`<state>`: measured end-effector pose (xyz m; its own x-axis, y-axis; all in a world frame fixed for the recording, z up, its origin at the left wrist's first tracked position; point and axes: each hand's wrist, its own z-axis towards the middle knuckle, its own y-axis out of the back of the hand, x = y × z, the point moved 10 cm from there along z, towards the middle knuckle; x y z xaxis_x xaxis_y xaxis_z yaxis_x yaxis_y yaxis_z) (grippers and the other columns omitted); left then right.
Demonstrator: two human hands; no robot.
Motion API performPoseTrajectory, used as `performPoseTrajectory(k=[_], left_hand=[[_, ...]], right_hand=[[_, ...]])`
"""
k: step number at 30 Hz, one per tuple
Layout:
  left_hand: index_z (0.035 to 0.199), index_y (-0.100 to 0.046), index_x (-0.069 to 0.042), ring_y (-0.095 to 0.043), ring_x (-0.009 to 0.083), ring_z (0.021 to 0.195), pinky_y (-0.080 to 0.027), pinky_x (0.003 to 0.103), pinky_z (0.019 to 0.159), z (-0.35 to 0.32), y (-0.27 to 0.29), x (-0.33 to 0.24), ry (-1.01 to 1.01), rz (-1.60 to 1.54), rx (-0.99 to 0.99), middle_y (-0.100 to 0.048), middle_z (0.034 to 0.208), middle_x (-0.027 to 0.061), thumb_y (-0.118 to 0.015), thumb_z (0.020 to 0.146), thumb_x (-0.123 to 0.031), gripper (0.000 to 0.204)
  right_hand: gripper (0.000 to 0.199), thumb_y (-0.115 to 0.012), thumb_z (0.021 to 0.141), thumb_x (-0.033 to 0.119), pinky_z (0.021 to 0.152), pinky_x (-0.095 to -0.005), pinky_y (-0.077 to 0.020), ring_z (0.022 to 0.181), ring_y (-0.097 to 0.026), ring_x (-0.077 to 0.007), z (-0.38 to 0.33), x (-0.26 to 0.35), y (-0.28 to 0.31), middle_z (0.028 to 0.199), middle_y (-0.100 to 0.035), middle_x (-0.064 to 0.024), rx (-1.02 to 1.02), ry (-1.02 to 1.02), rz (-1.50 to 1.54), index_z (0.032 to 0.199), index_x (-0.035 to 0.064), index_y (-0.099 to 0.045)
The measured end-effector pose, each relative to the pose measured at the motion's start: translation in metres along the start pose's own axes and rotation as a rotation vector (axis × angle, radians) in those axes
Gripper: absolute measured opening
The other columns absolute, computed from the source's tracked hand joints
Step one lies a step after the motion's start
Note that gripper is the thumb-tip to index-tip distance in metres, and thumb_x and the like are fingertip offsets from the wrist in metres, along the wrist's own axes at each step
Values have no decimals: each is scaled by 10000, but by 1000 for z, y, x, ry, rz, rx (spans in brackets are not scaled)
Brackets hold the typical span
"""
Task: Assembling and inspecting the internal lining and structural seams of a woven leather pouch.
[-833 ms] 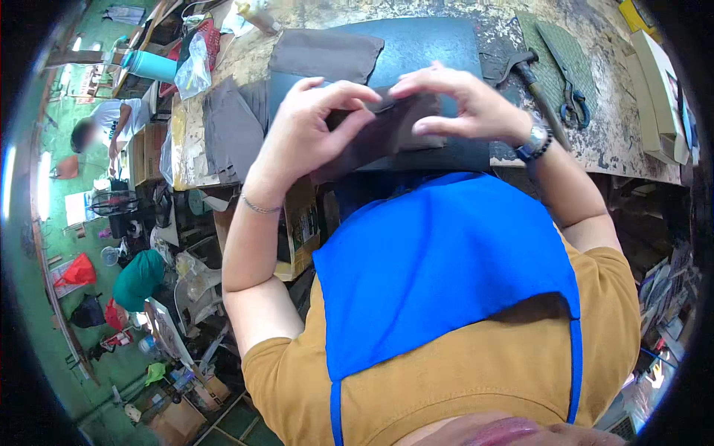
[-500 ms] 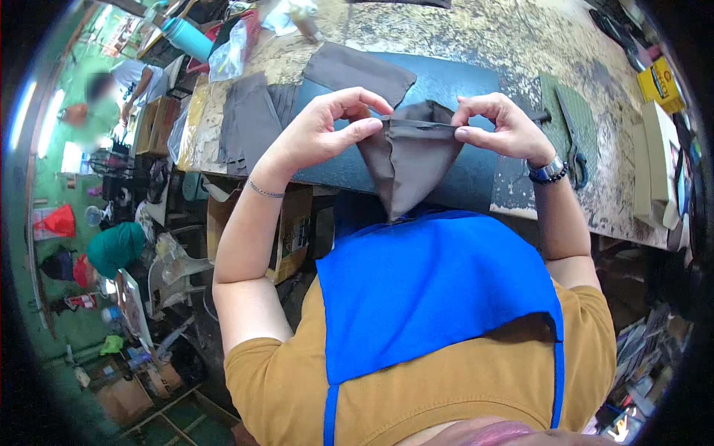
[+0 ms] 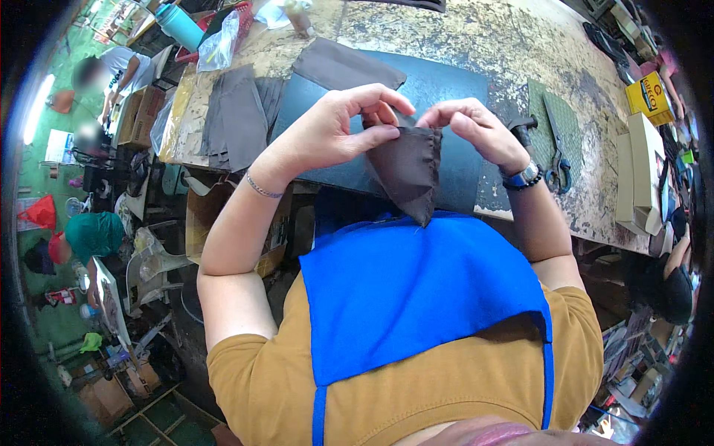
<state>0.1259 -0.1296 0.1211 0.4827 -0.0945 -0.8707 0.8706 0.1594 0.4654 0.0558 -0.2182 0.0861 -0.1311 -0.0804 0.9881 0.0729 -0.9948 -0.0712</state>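
Observation:
A dark grey-brown sewn fabric piece [image 3: 405, 171] hangs in front of my blue apron, its lower end tapering to a point. A puckered seam runs down its right edge. My left hand [image 3: 357, 126] pinches its top edge between thumb and fingers. At the upper right corner, the bent fingers of my right hand [image 3: 476, 130] are closed on the edge; part of this grip is hidden. Beneath both hands is a dark blue-green mat [image 3: 454, 82]. A flat dark fabric panel [image 3: 346, 65] lies on the mat's far left part, and stacked dark fabric panels [image 3: 238, 119] lie left of it.
To the right on the worn table [image 3: 416, 30] are scissors [image 3: 558, 141] on a green mat [image 3: 537, 111], a hammer [image 3: 523, 126], a yellow box [image 3: 648, 98] and a white box [image 3: 638, 175]. A teal bottle [image 3: 178, 27] stands far left. Another person [image 3: 123, 70] works beyond.
The fabric piece has turned and folded narrower, so its puckered seam now shows at the right. My right hand has come closer to my left. The view has shifted slightly.

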Motion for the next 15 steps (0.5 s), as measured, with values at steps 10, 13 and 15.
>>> performPoseTrajectory(k=[10,13,15], left_hand=[[1178,-595,-63,-553,43,784,-454,222,744,-4,1,11,96,-20,-22,-629,822,-11,-672,874,-108,317],[1177,-600,-62,-557,41,793,-451,214,751,1,-7,8,116,-54,3,-629,823,-14,-679,870,-116,321],[1177,-602,-64,-557,38,796,-449,210,753,-2,-2,20,149,-88,1,-629,825,-16,-681,870,-117,321]], right_hand=[[179,-667,891,178,674,-208,-452,732,-537,-30,-4,-12,11,783,-628,41,-11,-116,-173,881,0,-669],[192,-660,899,188,661,-206,-443,727,-531,-27,-1,-14,3,769,-621,47,-10,-116,-264,869,-2,-667],[207,-653,907,201,653,-210,-435,730,-523,-25,-3,-15,8,762,-618,47,-30,-100,-280,863,0,-667]])
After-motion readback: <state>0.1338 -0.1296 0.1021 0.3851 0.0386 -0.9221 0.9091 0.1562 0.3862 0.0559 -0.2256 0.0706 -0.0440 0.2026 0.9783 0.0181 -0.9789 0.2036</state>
